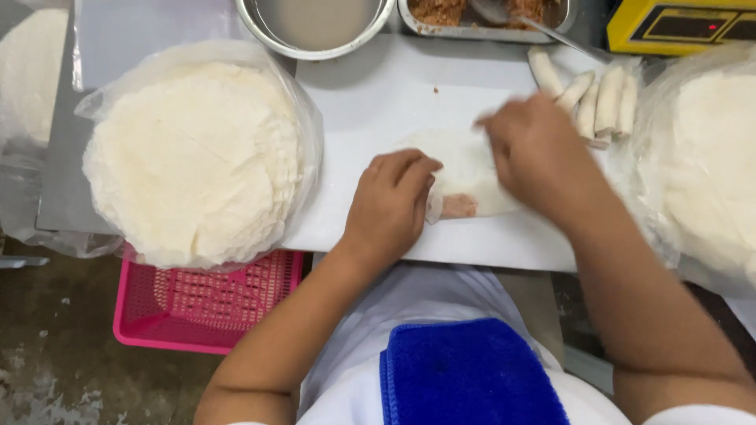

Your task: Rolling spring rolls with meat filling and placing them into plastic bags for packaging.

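- Head view: the left hand (391,206) rests palm down on the near left edge of a thin round wrapper (465,169), fingers curled together over the fold; it presses rather than grips.
- The right hand (535,153) lies over the wrapper's right side, blurred; fingers look loosely bent on the sheet, though whether they pinch an edge I cannot tell.
- The wrapper lies flat at the centre of the white board (370,102), with a pinkish filling (459,206) showing at its near edge, just beside the left fingertips.
- Judgement: the sheet looks light, soft, limp and easily torn; best held at its edges with flat fingertips, not pulled.
- Finished rolls (591,98) lie in a row at far right.
- A stack of wrappers (193,157) in clear plastic sits left; a second stack (713,149) sits right.
- Far edge: a metal bowl (315,27) of pale liquid and a metal tray (480,16) of filling with a spoon.
- Near left, a pink basket (205,307); a blue cloth (468,374) lies on the person's lap.
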